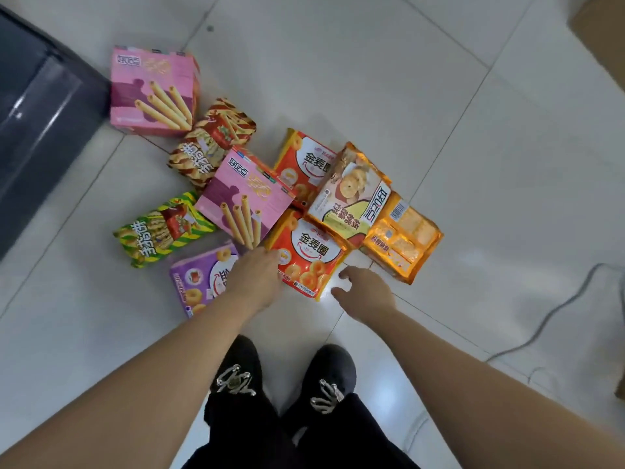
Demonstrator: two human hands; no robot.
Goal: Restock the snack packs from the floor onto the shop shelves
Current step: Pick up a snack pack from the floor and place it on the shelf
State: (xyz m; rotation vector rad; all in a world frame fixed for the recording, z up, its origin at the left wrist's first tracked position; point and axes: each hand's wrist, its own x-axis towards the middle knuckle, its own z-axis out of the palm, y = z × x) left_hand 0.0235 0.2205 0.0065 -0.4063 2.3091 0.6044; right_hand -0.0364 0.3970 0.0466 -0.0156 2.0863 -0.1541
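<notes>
White floor tiles [372,96] below me; my left hand [255,279] rests knuckles-up on the orange snack bag [307,255], grip unclear, right hand [367,294] open beside it.

Both hands reach over snack packs [307,255] on floor [473,147].

Glossy white floor tiles [372,79]; dark cabinet [37,123] left.

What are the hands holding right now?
Nothing is clearly held. The left hand rests on the left edge of the nearest orange ring-snack bag. The right hand, open, hovers beside it.
</notes>
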